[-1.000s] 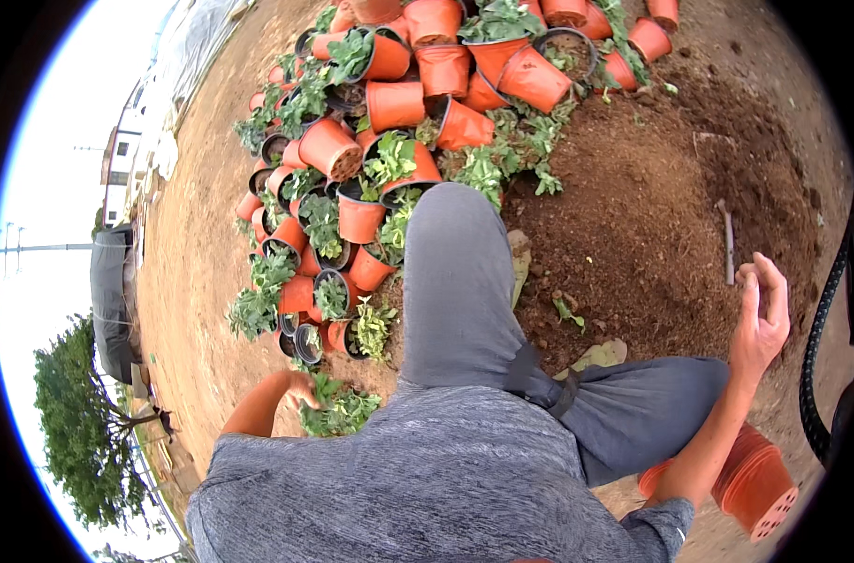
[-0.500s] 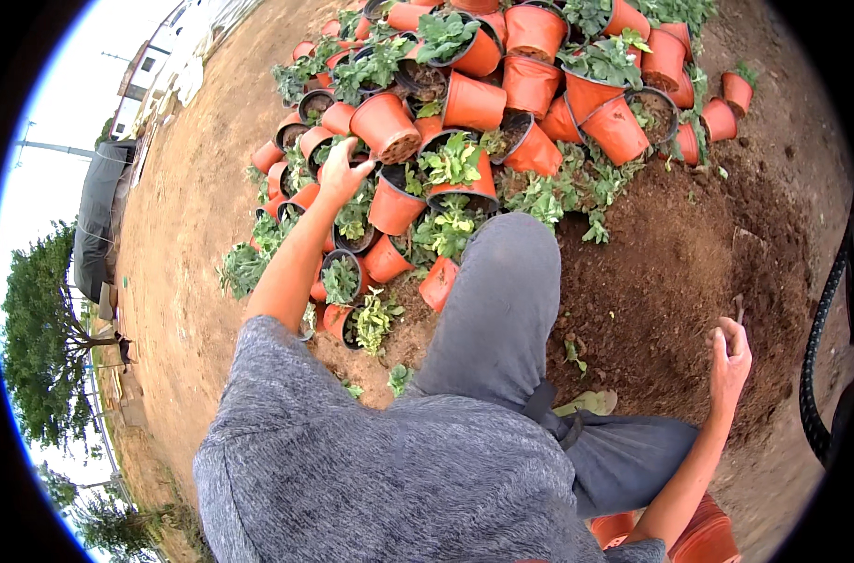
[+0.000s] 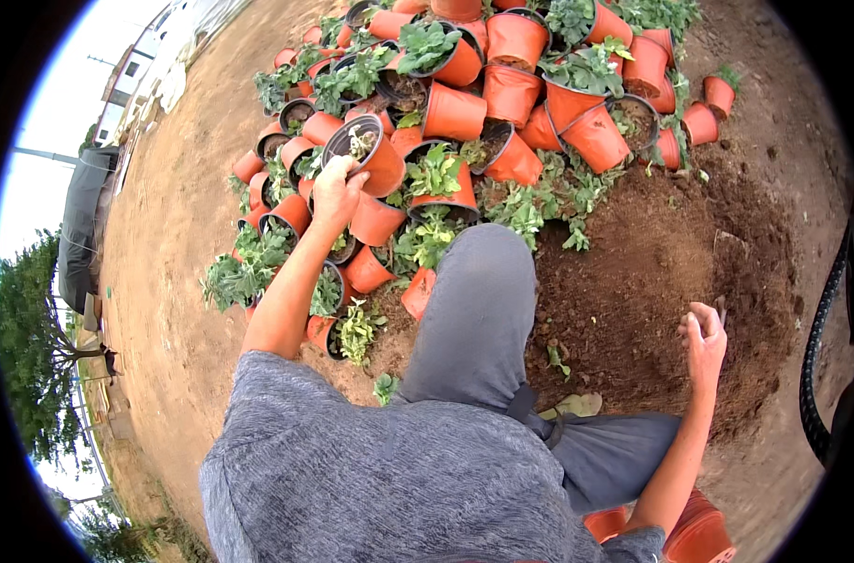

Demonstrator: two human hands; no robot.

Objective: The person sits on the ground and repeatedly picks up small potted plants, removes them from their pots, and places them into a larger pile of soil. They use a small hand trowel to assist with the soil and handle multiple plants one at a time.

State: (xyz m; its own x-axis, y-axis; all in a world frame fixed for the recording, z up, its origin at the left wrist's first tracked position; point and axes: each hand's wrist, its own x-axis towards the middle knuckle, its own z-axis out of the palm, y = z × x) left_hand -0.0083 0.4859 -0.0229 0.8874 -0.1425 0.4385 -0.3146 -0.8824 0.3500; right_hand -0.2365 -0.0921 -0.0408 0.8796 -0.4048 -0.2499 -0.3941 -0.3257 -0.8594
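Left hand (image 3: pixel 337 194) gripped a tilted orange pot (image 3: pixel 385 169) near its rim; right hand (image 3: pixel 704 344), loosely half-curled and empty, hung over brown soil (image 3: pixel 624 291).

pots (image 3: pixel 453 113) lie mostly left of soil (image 3: pixel 633 300) (some hold plants (image 3: pixel 436 174))

Pot (image 3: pixel 387 171), upper left: orange-red, black-rimmed. Leaves (image 3: pixel 427 45): green. Shirt (image 3: pixel 418 479), lower centre: heathered grey. Trousers (image 3: pixel 474 300): plain grey. Soil (image 3: pixel 633 263), right: brown. Hose (image 3: pixel 809 375), far right: black, light-flecked.
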